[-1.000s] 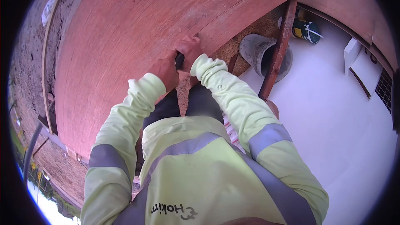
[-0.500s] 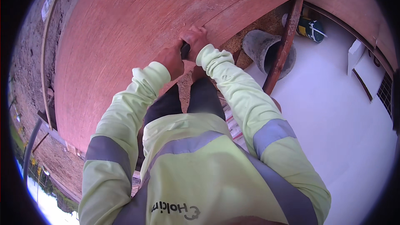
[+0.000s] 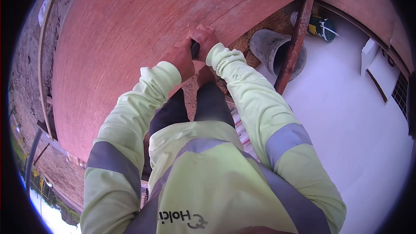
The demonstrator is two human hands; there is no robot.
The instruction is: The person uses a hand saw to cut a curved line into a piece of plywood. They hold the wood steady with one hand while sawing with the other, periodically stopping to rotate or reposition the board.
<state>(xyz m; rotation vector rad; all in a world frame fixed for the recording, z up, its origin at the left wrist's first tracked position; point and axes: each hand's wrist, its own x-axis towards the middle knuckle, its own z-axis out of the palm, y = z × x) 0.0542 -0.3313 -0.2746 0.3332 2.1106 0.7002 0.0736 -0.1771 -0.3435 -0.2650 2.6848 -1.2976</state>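
Note:
My left hand [image 3: 183,62] and my right hand [image 3: 203,39] are together at the near edge of a large reddish plywood sheet [image 3: 125,47]. Both are closed round a black handle [image 3: 195,49], whose end shows between them. The right hand is farther out, its knuckles over the board; the left sits just nearer and to its left. Whatever the handle belongs to is hidden by my hands and the board. A dark line runs across the sheet beyond my right hand, toward the upper right.
Right of the board, a grey bucket [image 3: 268,45] lies tipped behind a reddish-brown bar [image 3: 297,41]. A green and yellow pail [image 3: 321,28] lies farther off on the pale floor [image 3: 346,125]. At left, a long wooden strip [image 3: 42,60] runs beside rough ground.
Both hands, still closed on the black handle, have shifted slightly to the right in the picture. The whole view has also moved a little; the board and bucket appear slightly farther left.

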